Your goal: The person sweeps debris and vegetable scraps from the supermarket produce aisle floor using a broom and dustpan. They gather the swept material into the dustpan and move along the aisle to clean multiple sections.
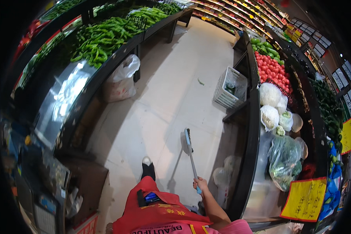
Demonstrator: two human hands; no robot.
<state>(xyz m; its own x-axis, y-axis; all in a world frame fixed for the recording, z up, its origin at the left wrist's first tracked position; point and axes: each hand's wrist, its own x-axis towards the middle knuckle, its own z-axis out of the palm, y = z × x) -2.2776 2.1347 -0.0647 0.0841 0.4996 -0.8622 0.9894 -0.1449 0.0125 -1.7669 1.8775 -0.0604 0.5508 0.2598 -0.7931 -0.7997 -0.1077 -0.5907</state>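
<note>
My right hand (200, 184) is closed around the upper end of a broom's grey and blue handle (192, 162). The broom head (187, 137), with dark bristles, is over the pale floor (163, 117) in front of me. At the bottom edge only a sliver of my left hand or wrist (109, 227) shows, beside my red apron (161, 204); its fingers are hidden. A green chili pepper (201, 82) lies on the floor beyond the broom. One of my shoes (146, 160) points up the aisle.
On the left, a black produce stand (140, 38) holds green peppers (105, 38), with a filled plastic bag (122, 79) below. A white plastic crate (222, 90) is by the right stand, which holds tomatoes (270, 68) and net-wrapped produce (270, 93). A brown cabinet (84, 178) stands at lower left.
</note>
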